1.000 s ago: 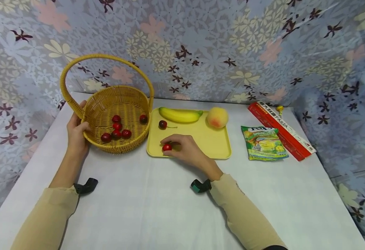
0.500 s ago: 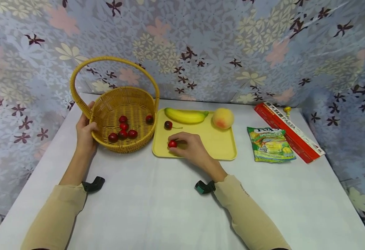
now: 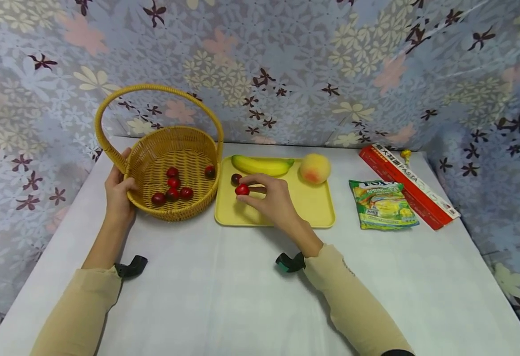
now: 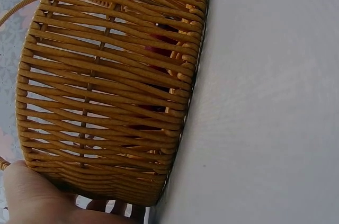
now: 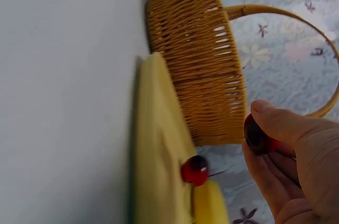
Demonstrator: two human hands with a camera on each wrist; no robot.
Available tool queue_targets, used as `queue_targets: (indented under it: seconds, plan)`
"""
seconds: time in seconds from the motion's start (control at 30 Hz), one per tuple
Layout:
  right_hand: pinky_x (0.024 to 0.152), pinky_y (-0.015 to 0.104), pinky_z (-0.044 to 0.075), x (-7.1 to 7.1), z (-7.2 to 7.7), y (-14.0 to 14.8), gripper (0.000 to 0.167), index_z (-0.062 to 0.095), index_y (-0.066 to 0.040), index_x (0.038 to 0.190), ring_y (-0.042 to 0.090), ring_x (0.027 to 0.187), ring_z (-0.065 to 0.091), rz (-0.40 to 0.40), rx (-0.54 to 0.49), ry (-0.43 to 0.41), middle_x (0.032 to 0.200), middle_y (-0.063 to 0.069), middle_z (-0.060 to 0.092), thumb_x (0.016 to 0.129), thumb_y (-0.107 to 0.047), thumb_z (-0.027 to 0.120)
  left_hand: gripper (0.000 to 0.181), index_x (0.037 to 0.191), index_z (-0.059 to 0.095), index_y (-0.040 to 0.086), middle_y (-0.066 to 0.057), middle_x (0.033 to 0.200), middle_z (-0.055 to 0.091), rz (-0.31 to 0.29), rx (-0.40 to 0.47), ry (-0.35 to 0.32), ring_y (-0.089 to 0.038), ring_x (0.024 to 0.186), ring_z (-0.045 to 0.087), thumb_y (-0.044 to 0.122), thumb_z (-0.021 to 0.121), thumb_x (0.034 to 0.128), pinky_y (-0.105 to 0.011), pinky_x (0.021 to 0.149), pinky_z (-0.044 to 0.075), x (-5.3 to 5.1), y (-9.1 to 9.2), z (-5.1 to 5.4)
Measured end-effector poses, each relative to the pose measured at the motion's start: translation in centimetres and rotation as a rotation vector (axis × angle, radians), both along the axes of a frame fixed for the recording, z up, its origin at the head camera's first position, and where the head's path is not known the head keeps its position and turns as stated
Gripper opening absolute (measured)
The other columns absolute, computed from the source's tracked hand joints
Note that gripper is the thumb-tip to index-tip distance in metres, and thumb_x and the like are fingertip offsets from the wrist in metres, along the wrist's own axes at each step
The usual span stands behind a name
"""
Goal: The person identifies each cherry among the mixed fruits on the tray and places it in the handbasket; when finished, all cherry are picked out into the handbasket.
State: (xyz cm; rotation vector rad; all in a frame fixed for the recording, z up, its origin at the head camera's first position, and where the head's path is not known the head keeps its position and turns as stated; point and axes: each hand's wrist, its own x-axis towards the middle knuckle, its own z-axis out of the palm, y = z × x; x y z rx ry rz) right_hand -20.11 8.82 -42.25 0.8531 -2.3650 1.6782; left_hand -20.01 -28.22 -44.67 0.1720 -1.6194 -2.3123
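Note:
My left hand [image 3: 119, 195] grips the left rim of a woven basket [image 3: 184, 215], thumb over the edge; in the left wrist view the thumb and fingers are at the basket's lower end. Several dark red cherries [image 3: 172, 182] lie inside it. My right hand [image 3: 274, 200] pinches one cherry [image 3: 242, 189] between thumb and fingertips, raised above the yellow tray [image 3: 224, 215]. Another cherry [image 5: 195, 170] rests on the tray, in the head view just behind the held one and partly covered by it.
On the tray lie a banana [image 3: 262, 165] and a peach [image 3: 315, 168] along its back side. To the right are a green snack packet [image 3: 383, 205] and a red pasta box [image 3: 408, 185]. The basket's tall handle [image 3: 157, 87] arches up against the flowered cloth [image 3: 286, 64].
My right hand has lifted the cherry from the tray's front left part and carried it upward, toward the other cherry. My left hand still holds the basket, which has stayed put.

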Motion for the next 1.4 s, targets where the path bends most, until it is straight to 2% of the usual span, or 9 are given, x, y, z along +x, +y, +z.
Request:
queue_targets:
  seconds: [0.23, 0.47, 0.67, 0.73, 0.87, 0.97, 1.1, 1.27, 1.4]
  plan:
    - [0.092, 0.048, 0.06, -0.9, 2.5, -1.8, 0.037, 0.075, 0.0, 0.12, 0.026, 0.103, 0.076, 0.047, 0.041, 0.065, 0.116, 0.012, 0.076, 0.085, -0.009, 0.086, 0.086, 0.158, 0.049, 0.016, -0.006, 0.162, 0.045, 0.007, 0.034, -0.015, -0.022, 0.139, 0.043, -0.017, 0.036, 0.0793, -0.026, 0.108, 0.043, 0.3, 0.0, 0.1]
    - [0.09, 0.031, 0.06, -1.5, 4.0, -4.1, 0.035, 0.075, -0.001, 0.121, 0.025, 0.103, 0.077, 0.069, 0.078, 0.081, 0.12, 0.012, 0.076, 0.088, -0.008, 0.084, 0.086, 0.159, 0.048, 0.017, -0.004, 0.164, 0.043, -0.008, 0.031, -0.021, -0.023, 0.144, 0.041, -0.017, 0.036, 0.0806, -0.027, 0.112, 0.042, 0.1, 0.0, 0.3]
    - [0.094, 0.039, 0.06, -2.2, 4.6, -6.6, 0.034, 0.074, 0.0, 0.123, 0.026, 0.107, 0.074, 0.125, 0.108, 0.072, 0.123, 0.014, 0.074, 0.091, -0.007, 0.081, 0.086, 0.159, 0.048, 0.016, -0.005, 0.165, 0.042, -0.004, 0.023, -0.008, -0.024, 0.144, 0.04, -0.017, 0.035, 0.0805, -0.026, 0.109, 0.042, 0.2, -0.2, 0.3]
    - [0.096, 0.037, 0.059, -2.4, 4.7, -7.3, 0.034, 0.074, -0.002, 0.124, 0.025, 0.108, 0.073, 0.135, 0.132, 0.082, 0.124, 0.014, 0.074, 0.092, -0.009, 0.081, 0.086, 0.159, 0.048, 0.015, -0.006, 0.164, 0.042, -0.001, 0.024, 0.003, -0.024, 0.143, 0.041, -0.017, 0.034, 0.0802, -0.027, 0.108, 0.043, 0.2, -0.2, 0.3]
    - [0.099, 0.029, 0.056, -2.6, 4.7, -7.7, 0.036, 0.073, -0.003, 0.128, 0.023, 0.113, 0.073, 0.122, 0.166, 0.108, 0.129, 0.012, 0.073, 0.093, -0.011, 0.08, 0.086, 0.159, 0.048, 0.014, -0.006, 0.164, 0.042, -0.009, 0.035, 0.012, -0.024, 0.142, 0.04, -0.019, 0.033, 0.0801, -0.027, 0.108, 0.042, 0.1, -0.2, 0.2]
    - [0.101, 0.032, 0.056, -2.6, 4.3, -7.1, 0.035, 0.073, -0.005, 0.129, 0.025, 0.116, 0.072, 0.09, 0.162, 0.121, 0.13, 0.01, 0.073, 0.094, -0.011, 0.078, 0.086, 0.158, 0.048, 0.014, -0.006, 0.164, 0.042, -0.008, 0.049, 0.008, -0.024, 0.144, 0.04, -0.018, 0.033, 0.0796, -0.027, 0.108, 0.041, -0.1, -0.1, 0.1]
    - [0.094, 0.041, 0.06, -2.6, 3.3, -5.3, 0.029, 0.076, -0.006, 0.124, 0.028, 0.114, 0.072, 0.035, 0.118, 0.135, 0.126, 0.009, 0.075, 0.095, -0.009, 0.077, 0.086, 0.158, 0.049, 0.014, -0.006, 0.163, 0.044, 0.004, 0.047, 0.012, -0.024, 0.143, 0.041, -0.017, 0.034, 0.0785, -0.027, 0.108, 0.042, -0.2, -0.1, 0.0]
    - [0.096, 0.039, 0.059, -2.5, 2.2, -3.0, 0.025, 0.077, -0.002, 0.118, 0.027, 0.111, 0.074, -0.012, 0.05, 0.129, 0.122, 0.011, 0.076, 0.093, -0.005, 0.078, 0.087, 0.157, 0.05, 0.015, -0.007, 0.163, 0.044, 0.001, 0.033, 0.013, -0.025, 0.141, 0.042, -0.017, 0.035, 0.0779, -0.027, 0.106, 0.043, -0.2, -0.1, -0.2]
    - [0.095, 0.039, 0.059, -2.3, 1.5, -1.7, 0.026, 0.077, -0.003, 0.118, 0.026, 0.109, 0.074, -0.039, 0.048, 0.132, 0.118, 0.01, 0.077, 0.092, -0.007, 0.08, 0.087, 0.158, 0.048, 0.014, -0.006, 0.163, 0.043, -0.001, 0.034, 0.011, -0.024, 0.142, 0.041, -0.017, 0.035, 0.0781, -0.027, 0.108, 0.042, -0.2, -0.1, -0.2]
